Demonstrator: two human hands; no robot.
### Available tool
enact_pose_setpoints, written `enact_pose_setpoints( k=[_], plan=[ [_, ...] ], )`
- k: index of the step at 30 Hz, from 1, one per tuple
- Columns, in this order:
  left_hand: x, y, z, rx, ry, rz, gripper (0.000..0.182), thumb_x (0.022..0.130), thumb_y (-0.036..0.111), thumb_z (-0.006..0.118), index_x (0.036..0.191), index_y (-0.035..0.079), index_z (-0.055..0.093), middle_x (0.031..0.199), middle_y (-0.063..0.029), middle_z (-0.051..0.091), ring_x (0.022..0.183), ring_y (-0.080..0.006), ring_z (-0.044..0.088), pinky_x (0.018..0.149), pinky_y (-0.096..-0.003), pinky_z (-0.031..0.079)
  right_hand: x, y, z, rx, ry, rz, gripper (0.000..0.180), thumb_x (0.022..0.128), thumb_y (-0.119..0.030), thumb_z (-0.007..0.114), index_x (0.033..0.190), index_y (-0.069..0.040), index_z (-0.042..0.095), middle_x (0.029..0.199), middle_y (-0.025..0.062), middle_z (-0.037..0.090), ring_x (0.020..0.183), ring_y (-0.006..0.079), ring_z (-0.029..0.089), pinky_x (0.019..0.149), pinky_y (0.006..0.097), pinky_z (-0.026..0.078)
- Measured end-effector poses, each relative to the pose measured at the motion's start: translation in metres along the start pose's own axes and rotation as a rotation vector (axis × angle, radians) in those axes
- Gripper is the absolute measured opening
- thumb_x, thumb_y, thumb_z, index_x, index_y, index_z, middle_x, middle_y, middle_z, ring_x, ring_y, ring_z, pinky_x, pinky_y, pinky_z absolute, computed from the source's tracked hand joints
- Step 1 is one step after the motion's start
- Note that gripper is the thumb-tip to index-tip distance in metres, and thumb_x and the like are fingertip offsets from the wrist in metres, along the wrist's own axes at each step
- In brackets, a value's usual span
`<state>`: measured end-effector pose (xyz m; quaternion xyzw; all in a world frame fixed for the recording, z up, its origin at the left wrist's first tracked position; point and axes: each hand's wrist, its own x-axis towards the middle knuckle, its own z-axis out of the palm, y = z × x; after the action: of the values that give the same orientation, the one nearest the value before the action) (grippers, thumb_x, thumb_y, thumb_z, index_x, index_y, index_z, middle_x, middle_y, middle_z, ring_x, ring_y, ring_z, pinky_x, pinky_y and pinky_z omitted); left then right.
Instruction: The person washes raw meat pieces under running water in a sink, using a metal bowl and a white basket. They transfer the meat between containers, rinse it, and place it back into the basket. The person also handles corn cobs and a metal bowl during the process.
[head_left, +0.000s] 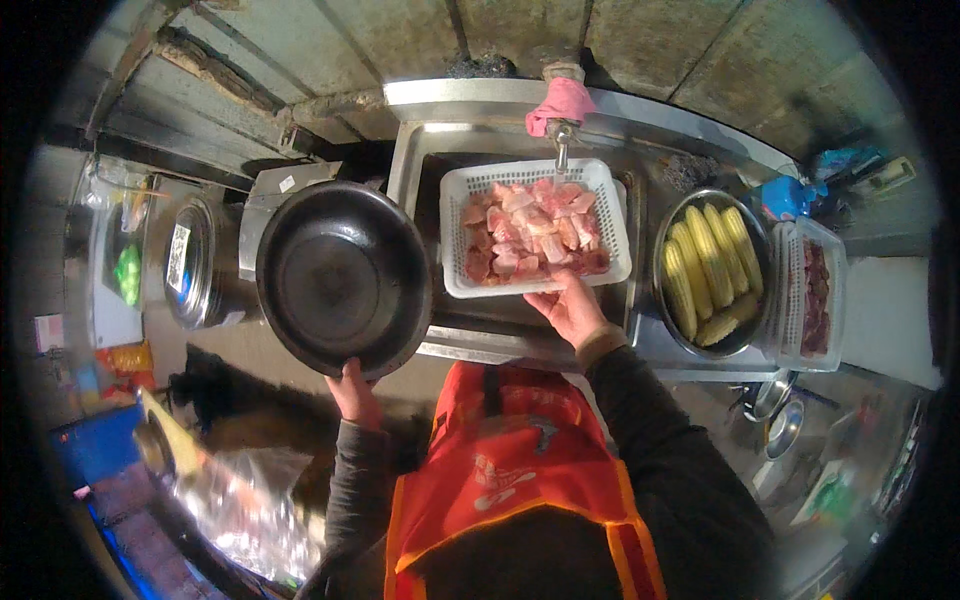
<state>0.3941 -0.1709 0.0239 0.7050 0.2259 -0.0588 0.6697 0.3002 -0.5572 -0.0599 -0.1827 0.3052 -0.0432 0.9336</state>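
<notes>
My left hand grips the near rim of a dark, round pan, tilted so that its bare inside faces me. No handle of the pan shows. My right hand holds the near edge of a white plastic basket, thumb over the rim and fingers underneath. Chunks of raw, pinkish meat lie in the basket, which is over the stainless steel sink. Above the basket's far edge is a metal faucet with a pink cloth wrapped about it.
Right of the sink stands a metal bowl of corn cobs. Beyond it sit stacked plastic baskets with dark red pieces inside and a blue container. A lidded metal pot stands at left. Clear plastic bags lie lower left.
</notes>
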Motion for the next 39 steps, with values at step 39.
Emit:
enact_pose_setpoints(
  k=[39],
  plan=[
    [0.000,-0.048,0.186,0.098,-0.892,-0.629,0.022,0.089,0.013,0.064,0.105,-0.003,0.067,0.098,-0.0155,0.066,0.088,-0.0305,0.068,0.067,-0.0524,0.062,-0.100,0.030,0.060,-1.213,0.631,-1.018,0.038,0.101,-0.008,0.053,0.138,0.000,0.058,0.124,0.0144,0.071,0.110,0.0236,0.068,0.094,0.0372,0.053]
  ],
)
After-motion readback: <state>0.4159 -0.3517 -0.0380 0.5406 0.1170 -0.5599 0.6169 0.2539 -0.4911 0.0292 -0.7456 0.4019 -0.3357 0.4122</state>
